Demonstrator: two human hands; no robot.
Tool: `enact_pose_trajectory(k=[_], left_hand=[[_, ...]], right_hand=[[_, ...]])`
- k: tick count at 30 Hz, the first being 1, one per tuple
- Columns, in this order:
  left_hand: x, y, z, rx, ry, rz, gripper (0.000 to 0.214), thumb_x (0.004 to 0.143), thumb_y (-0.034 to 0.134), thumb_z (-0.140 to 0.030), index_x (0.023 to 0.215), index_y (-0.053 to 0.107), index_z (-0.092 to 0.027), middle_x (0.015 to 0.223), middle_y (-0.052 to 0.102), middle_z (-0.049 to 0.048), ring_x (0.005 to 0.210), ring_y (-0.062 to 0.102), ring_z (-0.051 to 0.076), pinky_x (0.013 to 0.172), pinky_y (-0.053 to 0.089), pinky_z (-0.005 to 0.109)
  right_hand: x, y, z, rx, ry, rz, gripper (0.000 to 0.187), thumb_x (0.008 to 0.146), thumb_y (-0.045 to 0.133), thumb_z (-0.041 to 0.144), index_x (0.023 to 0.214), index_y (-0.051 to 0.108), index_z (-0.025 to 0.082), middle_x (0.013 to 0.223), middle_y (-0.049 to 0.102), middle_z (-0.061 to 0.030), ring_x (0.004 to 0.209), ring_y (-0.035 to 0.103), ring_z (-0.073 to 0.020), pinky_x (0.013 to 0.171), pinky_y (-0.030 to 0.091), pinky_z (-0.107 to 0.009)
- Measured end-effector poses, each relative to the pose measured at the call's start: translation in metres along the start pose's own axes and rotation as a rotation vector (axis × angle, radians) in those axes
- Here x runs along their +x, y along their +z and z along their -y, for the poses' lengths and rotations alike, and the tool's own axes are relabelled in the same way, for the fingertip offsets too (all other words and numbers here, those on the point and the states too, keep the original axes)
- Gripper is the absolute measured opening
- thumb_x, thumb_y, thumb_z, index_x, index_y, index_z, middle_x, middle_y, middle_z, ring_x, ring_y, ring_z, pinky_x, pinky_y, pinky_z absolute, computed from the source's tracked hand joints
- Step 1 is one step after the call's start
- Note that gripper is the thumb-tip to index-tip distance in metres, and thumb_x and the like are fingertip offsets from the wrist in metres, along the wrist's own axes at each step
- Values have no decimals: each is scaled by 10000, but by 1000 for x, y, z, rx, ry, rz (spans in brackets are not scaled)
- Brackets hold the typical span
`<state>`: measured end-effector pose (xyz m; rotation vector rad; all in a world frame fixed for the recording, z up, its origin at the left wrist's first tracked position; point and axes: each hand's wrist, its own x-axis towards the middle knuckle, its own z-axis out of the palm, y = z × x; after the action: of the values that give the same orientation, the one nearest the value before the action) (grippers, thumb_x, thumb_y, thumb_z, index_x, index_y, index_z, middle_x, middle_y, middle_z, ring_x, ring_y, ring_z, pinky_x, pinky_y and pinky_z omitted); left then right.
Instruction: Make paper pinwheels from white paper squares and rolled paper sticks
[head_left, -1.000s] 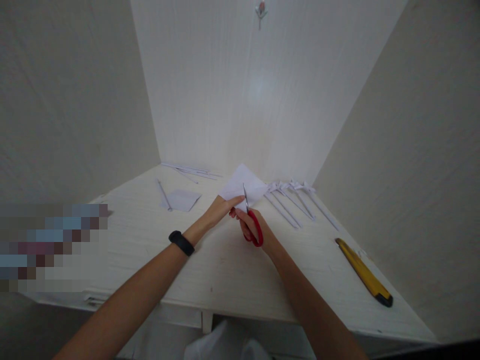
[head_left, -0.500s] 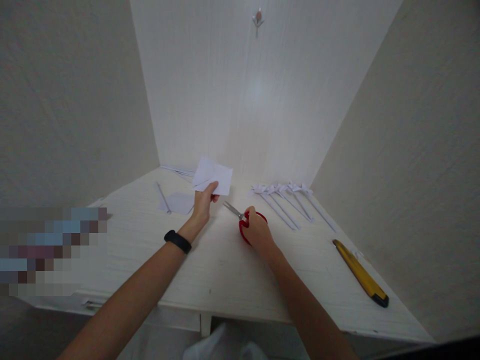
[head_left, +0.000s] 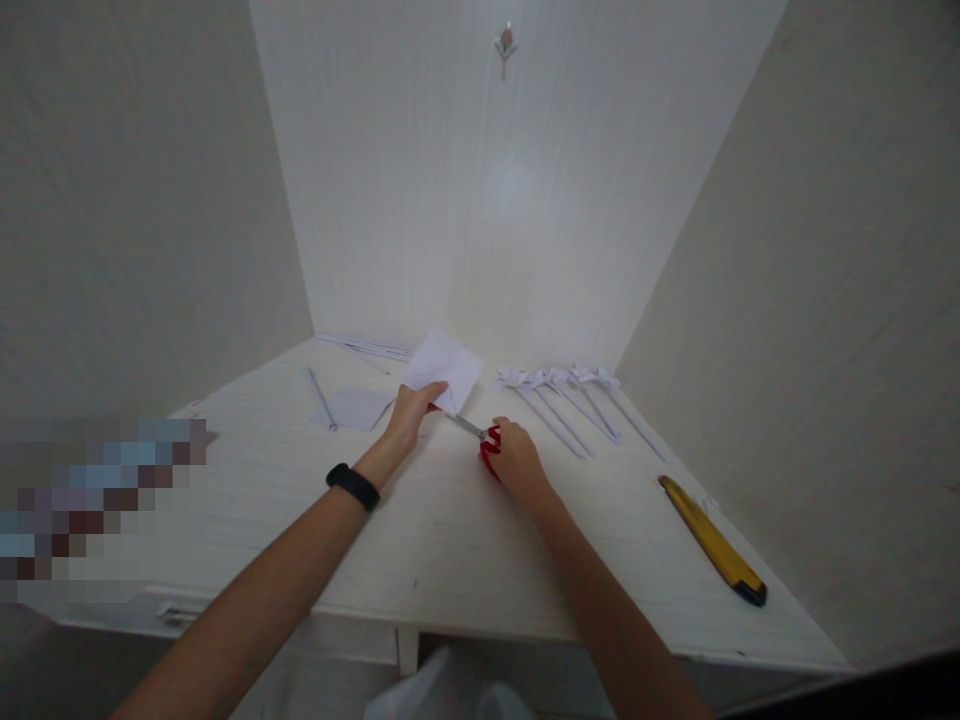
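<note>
Pinched in my left hand (head_left: 411, 415) is a square of white paper (head_left: 445, 362), held tilted above the table with one corner toward me. My right hand (head_left: 516, 455) grips the red handles of a pair of scissors (head_left: 472, 427). Their blades point left and meet the paper's lower corner, close to my left fingers; whether they cut into it I cannot tell. Another piece of white paper (head_left: 358, 408) lies flat to the left, with a thin rolled paper stick (head_left: 321, 398) across its edge.
Several folded paper flowers on stems (head_left: 566, 400) lie in a row at right. A yellow utility knife (head_left: 712, 540) rests near the right edge. More thin paper sticks (head_left: 360, 347) lie at the back left. Walls enclose the white table (head_left: 450, 560). A blurred-out patch covers the far left.
The paper in my left hand has turned and moved right, down to the scissors. The scissor blades have closed somewhat and now reach the paper's corner.
</note>
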<state>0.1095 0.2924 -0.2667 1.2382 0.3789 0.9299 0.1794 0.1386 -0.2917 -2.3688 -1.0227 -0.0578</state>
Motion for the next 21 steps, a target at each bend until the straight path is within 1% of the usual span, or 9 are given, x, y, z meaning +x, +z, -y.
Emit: enact_pose_trajectory(k=[2, 4, 7, 9, 11, 13, 15, 17, 21], left_hand=[[0, 0, 2, -11, 0, 13, 310, 604, 682, -211, 910, 676, -161, 985, 701, 68, 858, 620, 197, 670, 501, 274], [1, 0, 4, -16, -19, 4, 322, 613, 691, -217, 930, 672, -162, 1023, 699, 75, 888, 623, 202, 683, 502, 275], [3, -1, 5, -60, -47, -13, 328, 619, 719, -234, 937, 664, -171, 1070, 690, 80, 901, 630, 196, 700, 505, 274], [3, -1, 5, -107, -52, -11, 318, 618, 736, -237, 921, 663, -175, 1070, 691, 83, 899, 636, 194, 709, 507, 276], [3, -1, 5, -135, -54, 0, 299, 612, 749, -236, 892, 665, -173, 1042, 699, 89, 883, 644, 196, 706, 509, 279], [1, 0, 5, -125, -68, 18, 283, 603, 760, -233, 863, 669, -168, 1003, 709, 96, 842, 652, 197, 683, 508, 281], [-3, 2, 4, -90, -91, 43, 286, 589, 768, -226, 853, 675, -162, 975, 715, 105, 788, 656, 198, 652, 502, 284], [-7, 4, 4, -46, -103, 72, 317, 573, 775, -219, 870, 683, -155, 973, 717, 119, 762, 655, 205, 631, 493, 286], [-15, 7, 2, 23, -105, 180, 363, 571, 775, -235, 911, 692, -137, 1004, 713, 148, 785, 654, 229, 670, 490, 313]], right_hand=[[-1, 2, 1, 31, -3, 11, 349, 776, 589, 134, 1122, 547, 131, 1071, 649, -124, 1006, 593, -210, 858, 421, -288], [-2, 2, 2, 58, 7, 8, 325, 762, 600, 139, 1084, 554, 156, 1037, 664, -101, 967, 606, -198, 824, 428, -280], [0, -1, -2, 72, 75, -41, 193, 791, 568, 186, 984, 575, 183, 931, 673, -97, 891, 612, -210, 754, 431, -307], [4, -3, -6, 263, 138, -112, 158, 776, 592, 235, 929, 572, 203, 846, 662, -74, 831, 608, -210, 706, 432, -311], [9, -6, -9, 658, 178, -180, 223, 722, 646, 286, 912, 556, 213, 775, 645, -40, 749, 606, -195, 651, 444, -301], [15, -8, -9, 908, 169, -196, 278, 733, 618, 369, 942, 526, 210, 771, 645, -32, 687, 612, -171, 607, 467, -287], [18, -10, -8, 989, 143, -197, 321, 761, 561, 431, 983, 492, 210, 830, 658, -44, 683, 624, -152, 592, 486, -275], [20, -11, -7, 1063, 124, -220, 369, 733, 580, 445, 1001, 476, 214, 861, 659, -45, 697, 626, -147, 590, 489, -267], [22, -6, -10, 1100, 112, -283, 407, 618, 681, 338, 957, 499, 206, 767, 625, 7, 682, 599, -137, 608, 465, -251]])
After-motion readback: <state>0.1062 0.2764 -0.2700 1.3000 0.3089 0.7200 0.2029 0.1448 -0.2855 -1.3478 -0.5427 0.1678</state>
